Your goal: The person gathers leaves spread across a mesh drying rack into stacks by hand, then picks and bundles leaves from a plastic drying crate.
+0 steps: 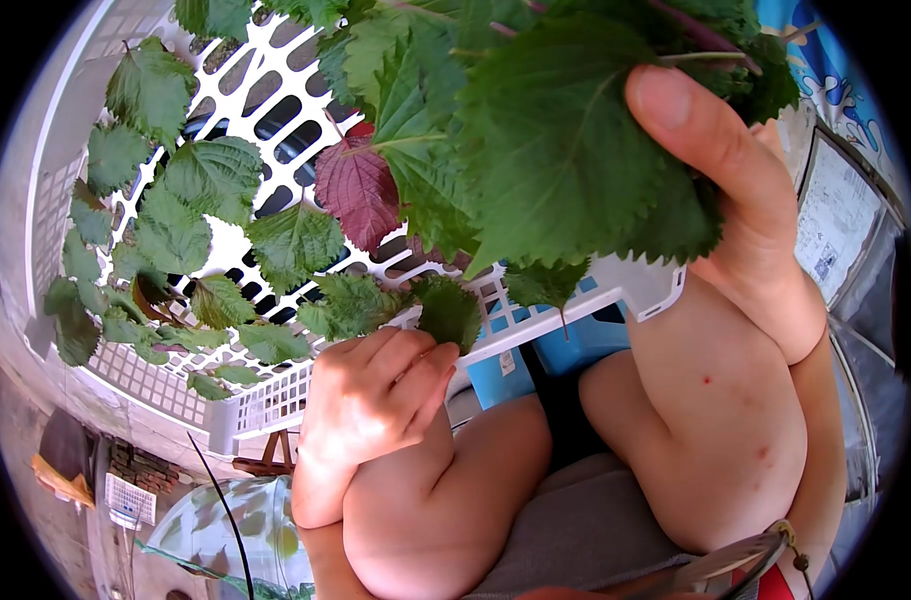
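My right hand is closed around a thick bunch of green perilla leaves, its thumb pressed on the large front leaf. Purple-tinged stems show at the top of the bunch. Below and to the left, my left hand has its fingers curled and pinched at the lower edge of a small dark perilla leaf, beside the basket's near rim. A white slatted plastic basket lies under both hands. Loose green leaves are scattered in it, along with one reddish-purple leaf.
My bare knees are under the basket's near edge. Something blue is below the rim between them. A clear bag with leaves lies at lower left, near a small white basket. Grey sheets are at right.
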`<state>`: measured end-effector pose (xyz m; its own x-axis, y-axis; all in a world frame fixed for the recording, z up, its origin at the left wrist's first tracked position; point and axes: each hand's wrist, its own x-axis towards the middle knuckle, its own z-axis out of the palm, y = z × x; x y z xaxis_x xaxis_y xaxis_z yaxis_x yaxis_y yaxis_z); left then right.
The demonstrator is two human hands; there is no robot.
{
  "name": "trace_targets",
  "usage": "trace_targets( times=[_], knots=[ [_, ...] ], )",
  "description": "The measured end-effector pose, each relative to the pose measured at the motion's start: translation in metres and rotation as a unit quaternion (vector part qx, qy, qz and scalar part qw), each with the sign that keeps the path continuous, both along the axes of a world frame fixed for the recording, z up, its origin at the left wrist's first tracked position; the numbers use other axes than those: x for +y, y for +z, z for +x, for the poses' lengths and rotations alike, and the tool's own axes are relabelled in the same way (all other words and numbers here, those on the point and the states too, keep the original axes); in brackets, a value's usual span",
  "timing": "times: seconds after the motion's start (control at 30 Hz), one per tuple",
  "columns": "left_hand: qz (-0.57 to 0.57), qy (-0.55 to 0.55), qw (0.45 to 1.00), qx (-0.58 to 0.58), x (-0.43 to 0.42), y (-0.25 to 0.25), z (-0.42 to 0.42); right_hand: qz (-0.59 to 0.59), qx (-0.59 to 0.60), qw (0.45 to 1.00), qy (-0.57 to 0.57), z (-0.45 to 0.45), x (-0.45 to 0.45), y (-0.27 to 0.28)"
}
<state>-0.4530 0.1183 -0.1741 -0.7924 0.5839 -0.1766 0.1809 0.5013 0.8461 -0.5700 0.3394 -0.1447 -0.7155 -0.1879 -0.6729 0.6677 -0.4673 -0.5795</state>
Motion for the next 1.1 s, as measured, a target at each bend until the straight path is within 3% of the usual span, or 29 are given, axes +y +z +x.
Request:
trace_targets(
  times=[0.2,0.3,0.37,0.4,0.53,0.77,1.1],
  knots=[
    [-0.015,0.008,1.000,0.009,-0.005,0.004,-0.003,0.048,0.011,0.999,-0.002,0.000,-0.007,0.005],
    [-0.035,0.077,0.996,0.021,-0.020,0.005,-0.001,0.068,-0.016,0.997,-0.036,0.001,-0.009,0.008],
    [-0.128,0.221,0.966,0.041,-0.026,0.003,0.009,0.077,-0.019,0.997,-0.012,-0.001,-0.003,0.006],
    [-0.159,0.244,0.956,-0.016,-0.034,0.007,0.015,0.079,-0.017,0.997,0.006,-0.001,0.000,0.005],
    [-0.198,0.383,0.902,-0.007,-0.037,-0.003,0.024,0.062,-0.021,0.997,0.040,-0.001,0.008,0.003],
    [-0.224,0.321,0.914,-0.109,-0.032,-0.009,0.025,0.094,-0.003,0.994,0.050,-0.001,0.011,0.000],
    [-0.147,0.309,0.934,-0.100,-0.028,-0.018,0.021,0.103,-0.009,0.993,0.058,0.000,0.013,-0.001]
  ],
)
